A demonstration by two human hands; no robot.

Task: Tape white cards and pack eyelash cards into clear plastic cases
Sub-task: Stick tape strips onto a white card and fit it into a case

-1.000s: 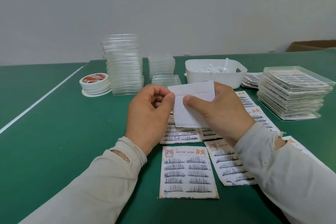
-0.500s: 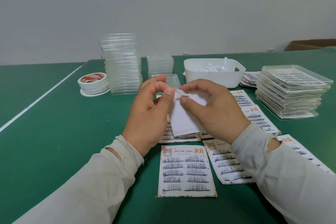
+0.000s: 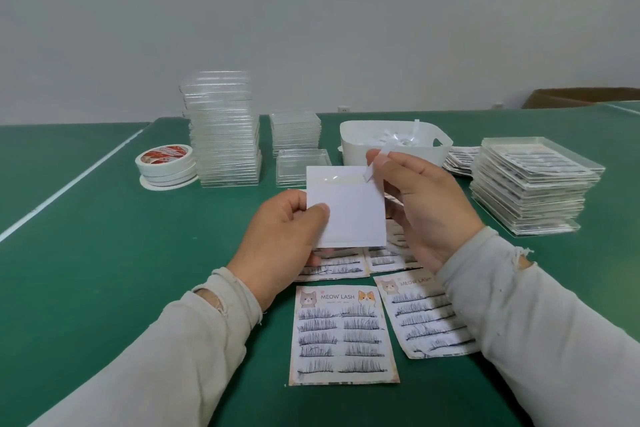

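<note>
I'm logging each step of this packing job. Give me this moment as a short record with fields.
left hand: holds white card by its left edge
right hand: pinches backing strip above the card's top right corner
card top edge: glossy tape band exposed
white bin: holds loose strips
tape rolls: far left
empty cases: stacked behind
packed cases: stacked right
eyelash cards: flat on table

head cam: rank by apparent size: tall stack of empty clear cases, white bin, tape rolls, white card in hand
1. Tall stack of clear cases
2. White bin, though the right hand hides part of it
3. White card, close to the bin, but held nearer the camera, so unsure
4. Tape rolls, clearly smallest
</note>
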